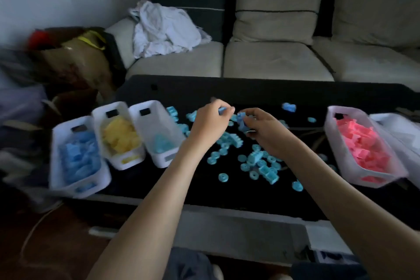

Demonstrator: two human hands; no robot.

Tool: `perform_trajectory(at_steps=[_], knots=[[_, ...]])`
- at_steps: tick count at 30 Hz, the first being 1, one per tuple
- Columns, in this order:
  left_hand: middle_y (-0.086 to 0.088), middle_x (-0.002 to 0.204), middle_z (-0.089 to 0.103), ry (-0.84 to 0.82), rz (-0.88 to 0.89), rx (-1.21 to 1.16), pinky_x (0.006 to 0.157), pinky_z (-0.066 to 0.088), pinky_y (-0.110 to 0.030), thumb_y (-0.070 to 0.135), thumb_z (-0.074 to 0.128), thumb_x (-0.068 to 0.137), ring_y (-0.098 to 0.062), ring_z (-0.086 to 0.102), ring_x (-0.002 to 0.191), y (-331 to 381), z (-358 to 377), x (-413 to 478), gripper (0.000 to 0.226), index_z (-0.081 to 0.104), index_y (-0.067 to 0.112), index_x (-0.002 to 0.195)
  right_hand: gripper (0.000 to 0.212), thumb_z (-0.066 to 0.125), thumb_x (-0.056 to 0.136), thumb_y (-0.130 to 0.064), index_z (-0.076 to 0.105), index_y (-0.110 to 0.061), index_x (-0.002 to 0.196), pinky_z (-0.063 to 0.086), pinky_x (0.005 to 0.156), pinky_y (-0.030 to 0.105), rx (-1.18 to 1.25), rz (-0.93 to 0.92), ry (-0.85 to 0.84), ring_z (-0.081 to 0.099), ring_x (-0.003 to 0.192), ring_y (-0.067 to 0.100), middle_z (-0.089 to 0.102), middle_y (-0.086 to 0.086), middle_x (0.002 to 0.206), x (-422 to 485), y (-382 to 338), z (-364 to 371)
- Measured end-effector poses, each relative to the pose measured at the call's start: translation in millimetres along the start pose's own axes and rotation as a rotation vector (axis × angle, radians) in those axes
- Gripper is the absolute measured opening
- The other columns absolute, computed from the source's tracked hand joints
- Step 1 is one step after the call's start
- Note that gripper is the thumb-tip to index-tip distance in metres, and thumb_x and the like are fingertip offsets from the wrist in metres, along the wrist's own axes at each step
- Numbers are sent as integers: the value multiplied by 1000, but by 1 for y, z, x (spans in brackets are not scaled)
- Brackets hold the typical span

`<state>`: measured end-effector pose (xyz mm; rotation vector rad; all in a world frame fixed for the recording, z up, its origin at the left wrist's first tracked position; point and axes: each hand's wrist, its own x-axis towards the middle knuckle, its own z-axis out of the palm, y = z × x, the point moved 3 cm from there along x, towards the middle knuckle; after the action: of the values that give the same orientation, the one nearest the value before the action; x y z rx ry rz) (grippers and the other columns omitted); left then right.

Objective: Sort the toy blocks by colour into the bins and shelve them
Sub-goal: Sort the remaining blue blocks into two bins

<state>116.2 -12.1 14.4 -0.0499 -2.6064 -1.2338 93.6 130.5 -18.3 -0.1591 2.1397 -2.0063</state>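
Several light-blue toy blocks (254,161) lie scattered on the black table (318,95). My left hand (210,120) pinches a blue block (222,110) above the pile. My right hand (264,129) grips darker blue blocks (241,120) close beside it. On the left stand three white bins: one with blue blocks (78,159), one with yellow blocks (120,135), one with a few light-blue blocks (161,134). A white bin of pink blocks (361,148) stands on the right.
Another white bin (400,129) sits at the far right edge. A beige sofa (272,59) with crumpled white cloth (163,29) is behind the table. Bags (77,59) crowd the floor on the left. A lone light-blue block (289,107) lies farther back.
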Motion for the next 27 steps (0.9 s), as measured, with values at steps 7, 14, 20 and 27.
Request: perform_trajectory(at_steps=[7, 14, 20, 27], knots=[[-10, 107, 63, 495, -261, 168, 74, 39, -30, 27, 51, 95, -26, 59, 97, -84, -147, -62, 27, 49, 12, 117, 22, 50, 92, -5, 58, -9, 111, 39, 56, 11, -357, -282, -215, 53, 69, 10, 58, 1, 81, 4, -29, 206], [-8, 120, 54, 492, -406, 218, 68, 38, -30, 22, 43, 98, -22, 55, 91, -168, -203, -115, 41, 26, 15, 135, 28, 45, 96, -9, 50, -2, 123, 42, 91, 32, -755, -618, -426, 52, 110, 31, 51, 17, 122, -25, -10, 323], [-14, 136, 40, 379, -459, 210, 84, 42, -30, 14, 51, 94, -23, 48, 110, -181, -213, -91, 55, 24, 12, 141, 49, 45, 93, -5, 34, -14, 140, 34, 104, 43, -894, -544, -517, 41, 126, 27, 45, 10, 135, -6, -10, 340], [-11, 141, 24, 156, -560, 284, 90, 39, -31, 5, 58, 85, -28, 39, 123, -186, -222, -81, 64, 25, 15, 139, 62, 53, 90, -1, 26, -10, 145, 40, 99, 34, -967, -631, -603, 47, 122, 28, 44, 14, 135, -9, -18, 346]])
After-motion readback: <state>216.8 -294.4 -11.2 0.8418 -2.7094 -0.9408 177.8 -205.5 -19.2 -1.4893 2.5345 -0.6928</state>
